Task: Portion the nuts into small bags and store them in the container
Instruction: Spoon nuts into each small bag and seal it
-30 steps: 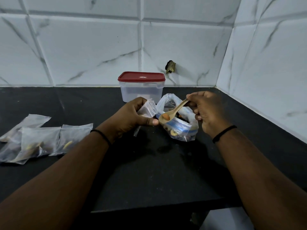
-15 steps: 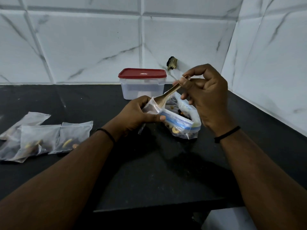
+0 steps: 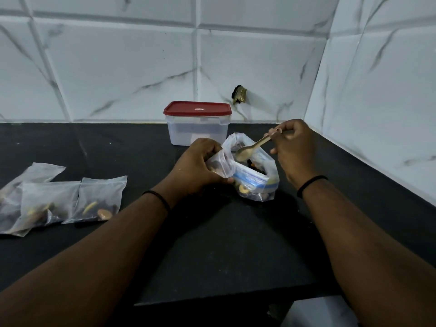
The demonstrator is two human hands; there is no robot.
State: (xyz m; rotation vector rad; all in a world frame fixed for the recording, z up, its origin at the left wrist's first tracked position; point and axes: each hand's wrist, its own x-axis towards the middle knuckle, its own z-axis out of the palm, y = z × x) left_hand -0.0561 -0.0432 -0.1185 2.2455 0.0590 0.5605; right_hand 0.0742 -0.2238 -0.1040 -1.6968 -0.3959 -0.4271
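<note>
Now that my right hand (image 3: 295, 147), its grip on the spoon (image 3: 253, 147), is back over the big bag (image 3: 257, 178), my left hand (image 3: 200, 166) holds the small bag (image 3: 220, 165) ready for another scoop.

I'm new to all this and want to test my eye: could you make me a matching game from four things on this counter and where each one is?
Things:
1. wooden spoon
2. small bag
3. container
4. filled bags

Places:
A. lying at the counter's left
B. held in the right hand
C. by the wall, red lid on
D. gripped by the left hand

Pairs: 1-B, 2-D, 3-C, 4-A
</note>
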